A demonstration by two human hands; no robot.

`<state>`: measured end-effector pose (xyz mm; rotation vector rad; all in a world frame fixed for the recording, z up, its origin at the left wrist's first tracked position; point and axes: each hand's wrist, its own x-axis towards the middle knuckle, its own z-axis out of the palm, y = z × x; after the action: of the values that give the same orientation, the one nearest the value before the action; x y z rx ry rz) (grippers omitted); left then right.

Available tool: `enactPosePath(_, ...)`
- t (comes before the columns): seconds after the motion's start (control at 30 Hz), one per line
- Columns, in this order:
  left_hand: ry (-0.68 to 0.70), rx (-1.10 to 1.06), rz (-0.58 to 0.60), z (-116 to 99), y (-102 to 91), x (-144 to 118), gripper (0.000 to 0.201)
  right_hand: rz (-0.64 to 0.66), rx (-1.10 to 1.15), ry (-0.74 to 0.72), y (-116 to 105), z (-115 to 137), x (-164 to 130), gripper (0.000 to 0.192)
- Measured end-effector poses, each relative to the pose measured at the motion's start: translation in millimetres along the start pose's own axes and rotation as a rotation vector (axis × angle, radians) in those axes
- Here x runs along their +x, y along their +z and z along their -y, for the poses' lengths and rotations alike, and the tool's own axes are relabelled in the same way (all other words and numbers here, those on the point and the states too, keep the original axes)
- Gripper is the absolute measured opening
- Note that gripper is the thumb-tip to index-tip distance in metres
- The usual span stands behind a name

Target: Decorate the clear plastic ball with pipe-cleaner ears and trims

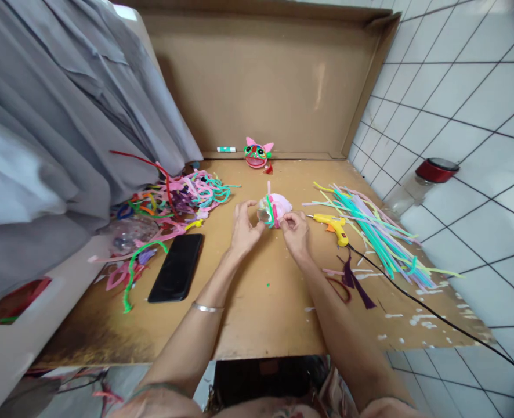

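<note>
The small pink craft figure sits at the middle of the wooden board, straight ahead of you and between your two hands. It looks like a rounded shape wrapped in pink fuzzy wire, with a green strand crossing its near-left face and one pink end sticking straight up from the top. Its longer side seems to run left to right, so each hand meets one end of it.

Your left hand cups the left end, fingers curled onto the clear, shiny part there. Your right hand is pinched on the lower right edge, thumb and fingertips closed on the pink wrapping or a wire end; which exactly is too small to tell. Both hands are equally close, and the figure lies just beyond your knuckles, away from your body.

Just right of your right hand lies the yellow glue gun, nozzle pointing left toward the figure, its black cord trailing off the near-right edge. Beyond it is a spread of straight fuzzy wires. On your left are a tangled pile of bent wires and a black phone. A finished pink-eared figure stands at the back by the cardboard wall, beside a glue stick.
</note>
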<state>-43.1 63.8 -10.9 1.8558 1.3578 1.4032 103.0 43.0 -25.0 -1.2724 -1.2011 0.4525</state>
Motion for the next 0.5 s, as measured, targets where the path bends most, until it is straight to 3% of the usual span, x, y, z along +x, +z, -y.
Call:
enactPosePath(0.1, -0.151, -0.184, 0.077, 15, 12.8, 2, 0.07, 0.01, 0.035, -0.011, -1, -2, 1, 0.013)
enactPosePath(0.2, -0.178, -0.345, 0.163, 26, 25.3, 5, 0.078, 0.029, 0.083, 0.005, -2, -4, 3, 0.013)
enactPosePath(0.37, -0.192, -0.306, 0.096, 33, 32.9, 7, 0.084, 0.02, 0.154, 0.049, -5, -4, 7, 0.017)
enactPosePath(0.5, -0.166, -0.267, 0.081, 22, 29.0, 0, 0.077, -0.016, 0.132, 0.039, -11, 7, 7, 0.018)
